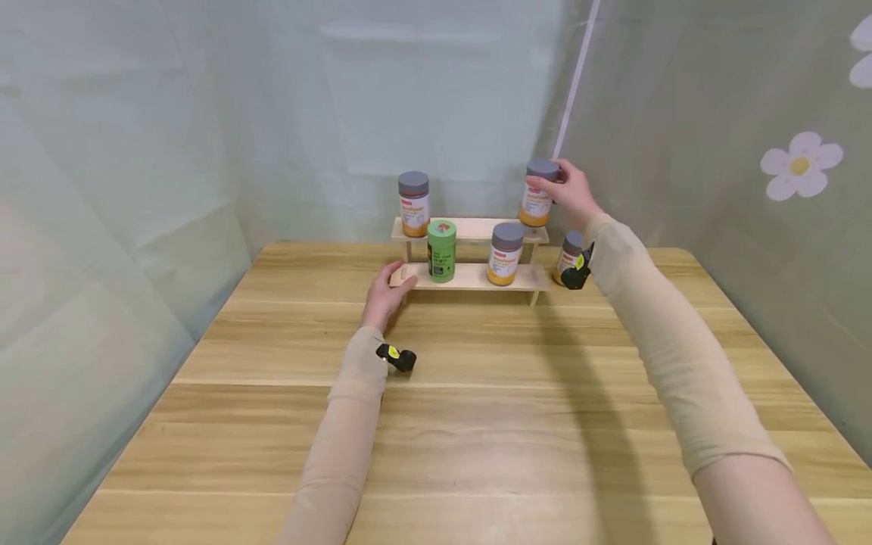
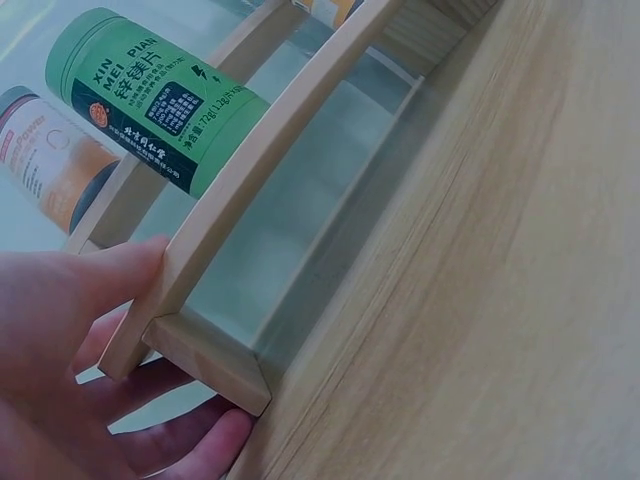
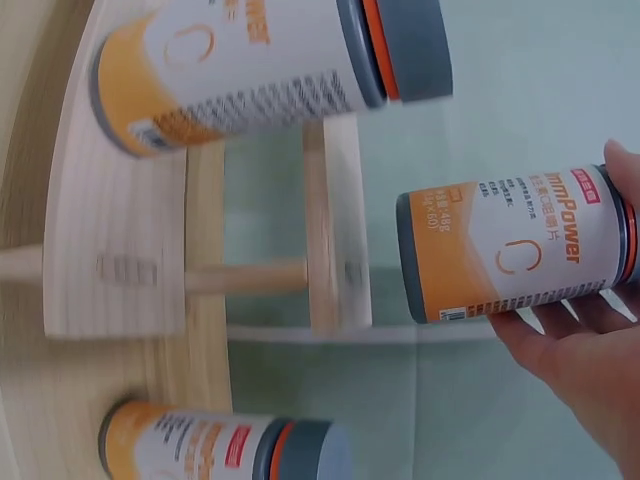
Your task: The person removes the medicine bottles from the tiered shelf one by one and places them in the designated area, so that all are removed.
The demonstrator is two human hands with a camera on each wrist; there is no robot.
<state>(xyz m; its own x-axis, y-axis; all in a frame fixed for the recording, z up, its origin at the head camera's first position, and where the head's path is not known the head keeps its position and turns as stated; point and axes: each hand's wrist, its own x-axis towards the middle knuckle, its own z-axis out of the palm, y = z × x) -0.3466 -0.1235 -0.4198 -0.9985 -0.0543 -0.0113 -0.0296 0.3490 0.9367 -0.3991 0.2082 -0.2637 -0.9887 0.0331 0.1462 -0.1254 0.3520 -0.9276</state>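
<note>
My right hand (image 1: pixel 575 195) holds a supplement bottle (image 1: pixel 534 204) with a grey cap and a white and orange label, gripping it near the cap. In the right wrist view, a small gap separates the base of this bottle (image 3: pixel 520 245) from the upper board at its right end. My left hand (image 1: pixel 387 297) grips the left end of the two-tier wooden rack (image 1: pixel 470 278), thumb on the lower board and fingers around its end. A green bottle (image 1: pixel 441 253) and a grey-capped bottle (image 1: pixel 505 265) stand on the lower tier. Another grey-capped bottle (image 1: pixel 415 212) stands at upper left.
One more grey-capped bottle (image 1: pixel 568 253) stands on the wooden table (image 1: pixel 463 424) right of the rack, partly hidden by the right wrist's camera (image 1: pixel 577 274). Pale curtains (image 1: pixel 436 98) hang behind the table and along both sides.
</note>
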